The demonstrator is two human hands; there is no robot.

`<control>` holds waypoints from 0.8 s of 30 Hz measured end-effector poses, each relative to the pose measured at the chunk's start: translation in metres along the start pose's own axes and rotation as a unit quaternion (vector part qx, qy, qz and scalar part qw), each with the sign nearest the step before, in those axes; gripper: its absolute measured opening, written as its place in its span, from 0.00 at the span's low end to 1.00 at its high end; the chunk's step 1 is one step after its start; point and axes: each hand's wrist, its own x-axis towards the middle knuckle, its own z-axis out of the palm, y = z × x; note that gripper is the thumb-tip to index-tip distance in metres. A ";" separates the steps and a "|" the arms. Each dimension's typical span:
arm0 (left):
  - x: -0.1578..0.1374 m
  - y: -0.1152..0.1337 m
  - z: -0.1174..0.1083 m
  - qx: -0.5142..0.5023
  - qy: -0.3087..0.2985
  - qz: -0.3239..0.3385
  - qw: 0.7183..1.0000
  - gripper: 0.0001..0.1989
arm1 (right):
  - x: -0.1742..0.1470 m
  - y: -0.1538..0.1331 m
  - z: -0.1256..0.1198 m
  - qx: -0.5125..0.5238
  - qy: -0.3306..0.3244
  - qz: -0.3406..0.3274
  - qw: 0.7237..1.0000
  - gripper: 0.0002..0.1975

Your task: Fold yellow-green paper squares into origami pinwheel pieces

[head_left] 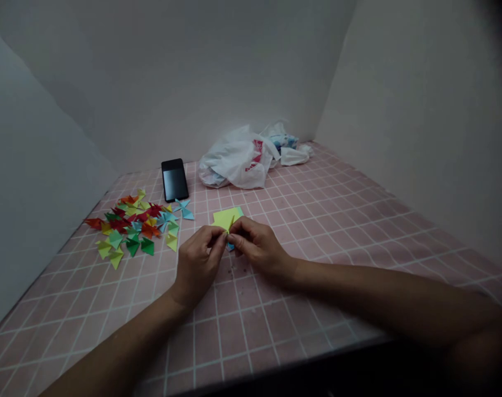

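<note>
Between my two hands is a small folded yellow paper (230, 223), pinched from both sides. My left hand (198, 261) grips its left edge between thumb and forefinger. On the other side, my right hand (262, 249) pinches it the same way, and the fingertips nearly meet. Just behind lies a stack of square paper sheets (236, 212), yellow on top with a pale green edge showing. A bit of blue paper (230, 246) peeks out below the fingers. Much of the folded piece is hidden by my fingertips.
Left of my hands lies a pile of folded paper pieces (132, 246) in several colours. A black phone (175, 181) is behind it. A white plastic bag (238, 157) sits near the back wall. Pink checked cloth (317, 220) covers the table, with walls around.
</note>
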 end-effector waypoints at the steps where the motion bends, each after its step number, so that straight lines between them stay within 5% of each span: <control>1: 0.000 0.000 0.000 0.000 -0.004 0.001 1.000 0.05 | 0.000 0.000 0.000 -0.002 -0.001 0.002 1.000 0.10; 11: -0.002 0.002 0.001 -0.029 -0.043 0.024 0.998 0.06 | 0.005 0.003 -0.004 -0.001 0.005 0.013 1.000 0.12; 16: 0.000 0.002 0.001 -0.098 -0.015 -0.062 0.993 0.02 | 0.005 0.001 -0.005 -0.005 -0.025 -0.002 1.000 0.17; 21: 0.006 0.002 -0.001 -0.288 0.004 -0.246 0.926 0.07 | 0.006 0.000 -0.006 0.029 0.020 0.004 0.999 0.09; 24: 0.008 0.000 -0.001 -0.362 0.009 -0.274 0.891 0.08 | 0.009 0.003 -0.005 0.056 0.019 0.031 0.998 0.11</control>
